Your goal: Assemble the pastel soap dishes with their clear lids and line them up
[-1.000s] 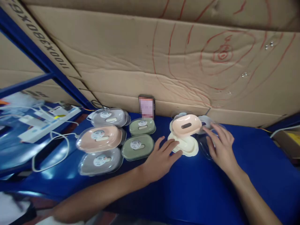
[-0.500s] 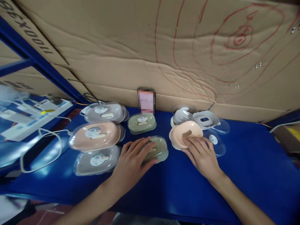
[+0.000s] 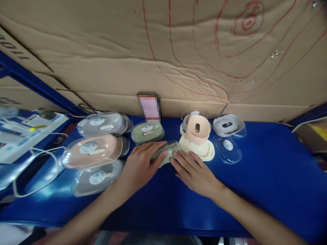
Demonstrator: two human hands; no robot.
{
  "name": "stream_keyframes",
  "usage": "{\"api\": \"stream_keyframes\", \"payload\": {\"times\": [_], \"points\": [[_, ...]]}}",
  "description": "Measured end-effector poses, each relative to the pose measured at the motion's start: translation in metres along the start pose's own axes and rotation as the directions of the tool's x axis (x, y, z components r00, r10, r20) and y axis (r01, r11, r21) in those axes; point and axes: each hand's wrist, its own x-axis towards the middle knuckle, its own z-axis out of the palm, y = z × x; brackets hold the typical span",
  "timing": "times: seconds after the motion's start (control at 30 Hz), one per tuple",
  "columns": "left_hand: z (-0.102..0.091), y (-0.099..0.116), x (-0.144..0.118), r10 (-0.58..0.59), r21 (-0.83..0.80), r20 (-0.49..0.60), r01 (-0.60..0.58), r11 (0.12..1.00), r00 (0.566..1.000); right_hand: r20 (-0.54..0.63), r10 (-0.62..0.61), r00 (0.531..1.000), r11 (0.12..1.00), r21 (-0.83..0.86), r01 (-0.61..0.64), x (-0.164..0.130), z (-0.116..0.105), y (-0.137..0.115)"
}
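Observation:
A green soap box point(image 3: 165, 159) with a clear lid stands at the middle of the blue table. My left hand point(image 3: 143, 158) wraps over its left side, with the thumb along the front. At its right end the fingers of my right hand point(image 3: 192, 170) press against it, partly hiding it. Just behind the right hand lies a cream soap box base point(image 3: 207, 152). A peach tray point(image 3: 198, 127) with an oval slot rests tilted on that base's back part. Another lidded green soap box point(image 3: 147, 133) sits farther back.
On the left are lidded soap boxes in grey point(image 3: 102, 124), peach point(image 3: 89, 153) and grey point(image 3: 98, 178). A grey tray point(image 3: 228, 126) and a clear lid point(image 3: 227, 149) lie at right. A phone point(image 3: 149, 107) leans on the cardboard point(image 3: 102, 61). A white cable point(image 3: 55, 170) loops at far left.
My right hand has let go of the peach tray and moved left to the green soap box. The peach tray now sits farther back, uncovering the cream base. The view has shifted right.

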Motion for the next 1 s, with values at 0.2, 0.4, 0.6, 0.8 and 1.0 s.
{"api": "stream_keyframes", "payload": {"times": [0.2,0.4,0.6,0.8,1.0], "points": [[0.004,-0.005,0.008,-0.032,-0.005,0.052,0.032,0.999,0.998,-0.059,-0.050,0.997,0.997,0.058,0.053,-0.006,0.008,-0.004],[0.017,-0.005,0.005,-0.049,-0.071,-0.010,0.048,0.996,0.999,0.058,-0.108,0.992,0.982,0.160,0.097,0.004,0.011,-0.009],[0.013,-0.008,0.004,-0.051,-0.192,-0.082,0.034,0.981,0.995,0.178,-0.081,0.981,0.969,0.243,0.036,0.008,0.005,-0.012],[0.011,0.010,0.042,0.118,-0.115,-0.237,-0.148,0.982,0.964,0.086,-0.116,0.990,0.972,0.215,0.095,0.007,0.007,-0.010],[0.040,0.044,0.118,0.418,-0.012,-0.178,-0.427,0.904,0.891,-0.113,-0.289,0.951,0.955,0.038,0.295,0.004,-0.006,-0.004]]}}
